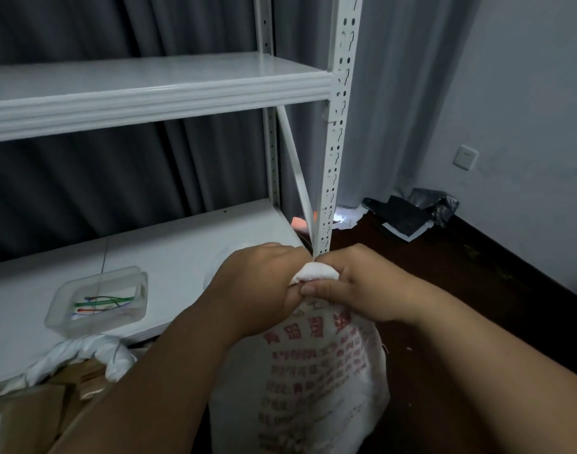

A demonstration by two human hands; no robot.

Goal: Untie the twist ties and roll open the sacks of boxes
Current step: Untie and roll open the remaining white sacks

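A white woven sack (316,381) with red printed characters stands on the floor in front of me, its top bunched into a neck (315,271). My left hand (257,283) grips the neck from the left. My right hand (359,283) grips it from the right, thumb across the front. No twist tie shows between the fingers. A second white sack (83,350), its mouth rolled down, lies at lower left with brown cardboard boxes (34,407) showing inside.
A white metal shelving unit (149,90) stands right behind the sack, with its perforated post (334,158) just above my hands. A clear plastic tray (97,301) on the lower shelf holds several coloured twist ties. Dark bags (411,214) lie in the far corner.
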